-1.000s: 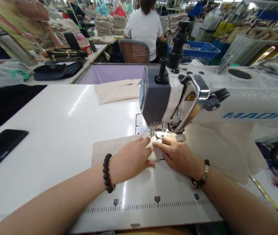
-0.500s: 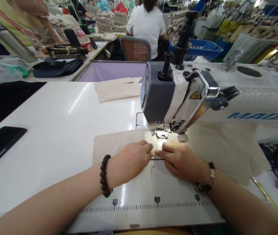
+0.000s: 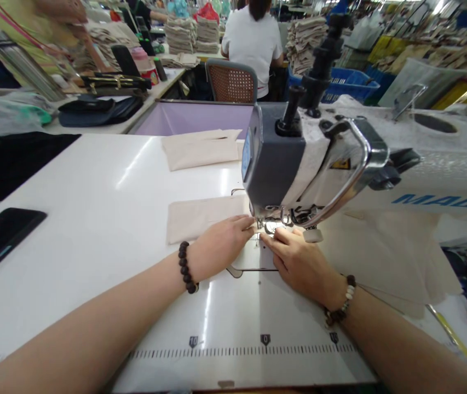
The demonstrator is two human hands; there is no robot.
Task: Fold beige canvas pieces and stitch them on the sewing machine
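Note:
My left hand (image 3: 223, 246) lies with fingers stretched out and together on a folded beige fabric piece (image 3: 188, 219), just left of the needle area. Close by, my right hand (image 3: 301, 265) rests on the right side of the needle plate. Its index finger points at the fabric's near edge and the other fingers bend loosely; I see nothing gripped in it. Both sets of fingertips are right before the presser foot (image 3: 272, 225) of the sewing machine (image 3: 278, 158). The machine head partly hides the fabric's far right end.
Another folded beige piece (image 3: 202, 150) lies farther back on the white table (image 3: 93, 219). More beige fabric (image 3: 381, 251) spreads under the machine arm. A black phone (image 3: 3, 241) is at left, yellow-handled tweezers (image 3: 455, 336) at right. A person in white (image 3: 253, 46) sits ahead.
The fabric under my hands has moved away from me, baring the needle plate's near part. Both hands have moved forward with it. The view has shifted slightly.

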